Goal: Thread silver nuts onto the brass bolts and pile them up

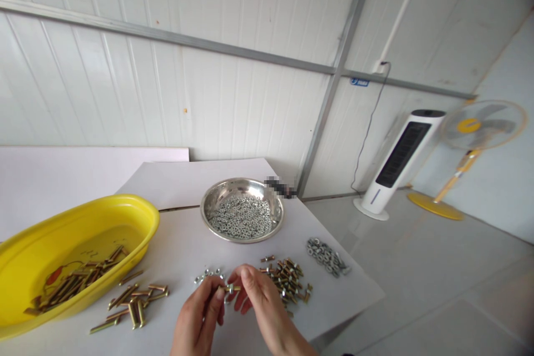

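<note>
My left hand (196, 317) and my right hand (258, 306) meet low in the head view, their fingertips pinching a short brass bolt (229, 288) with a silver nut on it. Just beyond my left hand lies a small group of silver nuts (207, 275). Past my right hand is a heap of brass bolts fitted with nuts (287, 281). A loose cluster of silver nuts and washers (327, 257) lies further right. Bare brass bolts (133, 301) lie to the left, and more fill a yellow plastic tub (104, 207). A steel bowl (246, 182) holds many small silver nuts or washers.
Everything rests on a white table (179, 250) whose right edge drops to a grey floor. A white tower fan (400, 161) and a yellow pedestal fan (469, 128) stand on the floor at right, before white panel walls.
</note>
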`<state>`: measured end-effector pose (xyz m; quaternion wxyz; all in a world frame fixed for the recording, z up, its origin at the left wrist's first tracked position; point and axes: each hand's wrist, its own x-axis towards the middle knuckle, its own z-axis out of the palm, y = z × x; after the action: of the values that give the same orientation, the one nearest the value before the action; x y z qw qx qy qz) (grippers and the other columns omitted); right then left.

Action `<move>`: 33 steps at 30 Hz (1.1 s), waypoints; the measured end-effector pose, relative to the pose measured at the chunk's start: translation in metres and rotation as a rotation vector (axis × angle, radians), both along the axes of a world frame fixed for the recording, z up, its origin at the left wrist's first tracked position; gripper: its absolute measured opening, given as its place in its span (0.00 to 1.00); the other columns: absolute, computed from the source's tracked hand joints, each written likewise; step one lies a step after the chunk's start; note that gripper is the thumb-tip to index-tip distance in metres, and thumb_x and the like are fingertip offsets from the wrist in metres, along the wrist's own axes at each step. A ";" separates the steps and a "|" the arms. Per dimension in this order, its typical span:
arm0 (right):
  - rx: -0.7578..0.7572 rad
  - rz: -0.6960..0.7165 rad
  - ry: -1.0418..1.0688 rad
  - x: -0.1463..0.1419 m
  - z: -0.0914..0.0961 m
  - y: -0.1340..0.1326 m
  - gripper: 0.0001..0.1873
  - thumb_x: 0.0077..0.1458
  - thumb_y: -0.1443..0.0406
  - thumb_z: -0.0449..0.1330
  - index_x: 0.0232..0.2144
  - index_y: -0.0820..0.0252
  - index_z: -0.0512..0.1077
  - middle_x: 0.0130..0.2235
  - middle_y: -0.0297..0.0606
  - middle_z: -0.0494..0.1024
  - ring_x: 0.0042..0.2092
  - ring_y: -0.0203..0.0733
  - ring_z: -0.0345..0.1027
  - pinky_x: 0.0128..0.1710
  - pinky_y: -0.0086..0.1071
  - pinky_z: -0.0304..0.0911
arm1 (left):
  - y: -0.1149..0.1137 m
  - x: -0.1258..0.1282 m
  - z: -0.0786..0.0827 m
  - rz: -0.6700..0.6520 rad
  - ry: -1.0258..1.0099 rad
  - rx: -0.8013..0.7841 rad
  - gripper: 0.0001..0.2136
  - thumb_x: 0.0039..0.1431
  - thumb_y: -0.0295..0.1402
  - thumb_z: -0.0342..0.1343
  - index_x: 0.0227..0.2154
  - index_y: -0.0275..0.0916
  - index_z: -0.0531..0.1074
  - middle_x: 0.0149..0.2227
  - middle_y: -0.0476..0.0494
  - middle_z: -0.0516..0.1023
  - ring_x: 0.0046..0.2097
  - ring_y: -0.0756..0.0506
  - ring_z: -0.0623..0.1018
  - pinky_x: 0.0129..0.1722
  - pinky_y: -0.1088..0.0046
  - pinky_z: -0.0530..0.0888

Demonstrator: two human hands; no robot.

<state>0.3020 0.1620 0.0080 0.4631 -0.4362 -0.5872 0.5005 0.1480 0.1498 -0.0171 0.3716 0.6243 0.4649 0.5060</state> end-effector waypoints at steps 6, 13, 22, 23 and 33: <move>0.184 -0.055 -0.169 -0.001 0.011 0.001 0.19 0.45 0.76 0.63 0.40 0.56 0.75 0.41 0.35 0.79 0.36 0.38 0.73 0.34 0.26 0.67 | 0.004 -0.003 -0.004 0.007 -0.078 -0.109 0.15 0.65 0.46 0.50 0.33 0.39 0.69 0.20 0.53 0.67 0.23 0.48 0.68 0.24 0.77 0.66; 0.201 -0.085 -0.241 -0.002 0.008 0.004 0.11 0.47 0.76 0.61 0.32 0.59 0.78 0.31 0.33 0.81 0.33 0.38 0.74 0.33 0.25 0.65 | 0.003 -0.002 -0.002 -0.022 -0.073 -0.070 0.15 0.65 0.45 0.51 0.29 0.39 0.70 0.19 0.53 0.67 0.23 0.49 0.68 0.24 0.77 0.65; 0.098 0.082 -0.160 0.000 0.008 -0.005 0.12 0.63 0.59 0.57 0.31 0.61 0.73 0.26 0.33 0.76 0.29 0.38 0.71 0.30 0.26 0.63 | -0.001 0.000 0.003 0.030 0.015 0.083 0.10 0.65 0.41 0.51 0.35 0.41 0.72 0.24 0.51 0.71 0.25 0.48 0.71 0.27 0.76 0.68; 0.075 0.087 -0.142 -0.001 0.006 -0.005 0.17 0.65 0.56 0.55 0.29 0.61 0.73 0.24 0.32 0.74 0.27 0.37 0.70 0.29 0.26 0.62 | -0.002 0.000 0.003 0.029 0.022 0.102 0.10 0.65 0.41 0.52 0.35 0.42 0.72 0.24 0.51 0.72 0.25 0.47 0.71 0.28 0.75 0.69; -0.089 0.039 -0.019 -0.004 0.001 -0.003 0.38 0.64 0.41 0.41 0.19 0.61 0.71 0.18 0.35 0.71 0.20 0.36 0.66 0.22 0.26 0.59 | -0.004 0.004 0.004 0.054 0.041 0.118 0.10 0.65 0.41 0.51 0.34 0.42 0.73 0.23 0.51 0.73 0.24 0.48 0.72 0.27 0.76 0.69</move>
<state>0.2977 0.1592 0.0094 0.4275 -0.4495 -0.5772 0.5310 0.1522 0.1459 -0.0136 0.3109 0.6426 0.4581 0.5296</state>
